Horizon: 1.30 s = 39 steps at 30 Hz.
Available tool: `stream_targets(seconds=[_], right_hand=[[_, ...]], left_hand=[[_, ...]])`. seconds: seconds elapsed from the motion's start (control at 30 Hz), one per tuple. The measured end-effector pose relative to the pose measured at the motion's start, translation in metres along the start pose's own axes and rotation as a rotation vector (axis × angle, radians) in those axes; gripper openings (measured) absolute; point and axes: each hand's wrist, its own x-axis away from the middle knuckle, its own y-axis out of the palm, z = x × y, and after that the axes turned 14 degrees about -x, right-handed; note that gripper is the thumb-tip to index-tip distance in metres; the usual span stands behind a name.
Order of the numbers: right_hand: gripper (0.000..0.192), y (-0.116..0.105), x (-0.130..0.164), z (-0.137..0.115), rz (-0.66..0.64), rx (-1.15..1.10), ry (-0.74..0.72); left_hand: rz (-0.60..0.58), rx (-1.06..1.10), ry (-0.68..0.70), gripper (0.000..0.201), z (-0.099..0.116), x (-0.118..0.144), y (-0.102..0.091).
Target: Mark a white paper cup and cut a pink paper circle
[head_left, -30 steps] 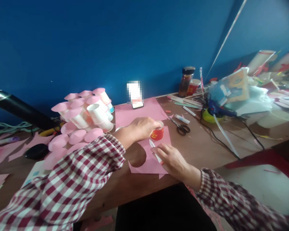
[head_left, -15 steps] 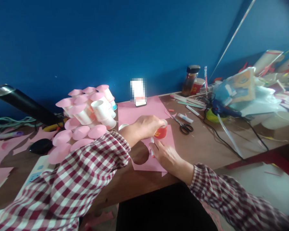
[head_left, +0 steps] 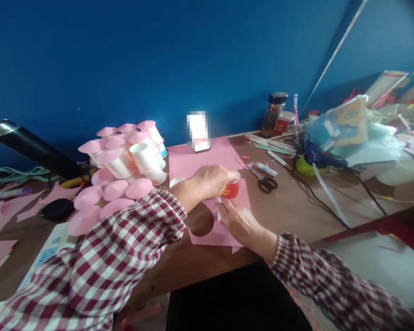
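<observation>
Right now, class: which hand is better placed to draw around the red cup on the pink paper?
The right hand: it holds a white pen beside the red cup, tip near its base. The left hand is busy gripping the cup on the pink paper.

a craft workspace: scissors, pink paper, stacked paper cups.

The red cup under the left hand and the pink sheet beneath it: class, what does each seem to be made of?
The red cup: probably paper, slightly glossy, with a printed red wall and white rim. The pink sheet: thin matte craft paper, lying flat with a clean round hole cut out. The left hand grips the cup.
</observation>
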Motion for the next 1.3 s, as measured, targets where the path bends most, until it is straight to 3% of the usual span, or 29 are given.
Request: stream_targets(seconds=[0.43, 0.67, 1.3], right_hand=[[0.01, -0.004, 0.013, 0.009, -0.012, -0.038, -0.021], [0.024, -0.011, 0.031, 0.026, -0.018, -0.132, -0.03], [0.029, -0.02, 0.051, 0.062, 0.043, -0.242, -0.069]], left_hand=[[-0.008, -0.056, -0.015, 0.028, 0.004, 0.001, -0.005], [0.004, -0.065, -0.042, 0.031, 0.005, 0.001, 0.0], [0.029, -0.069, -0.013, 0.029, 0.002, 0.0, 0.004]])
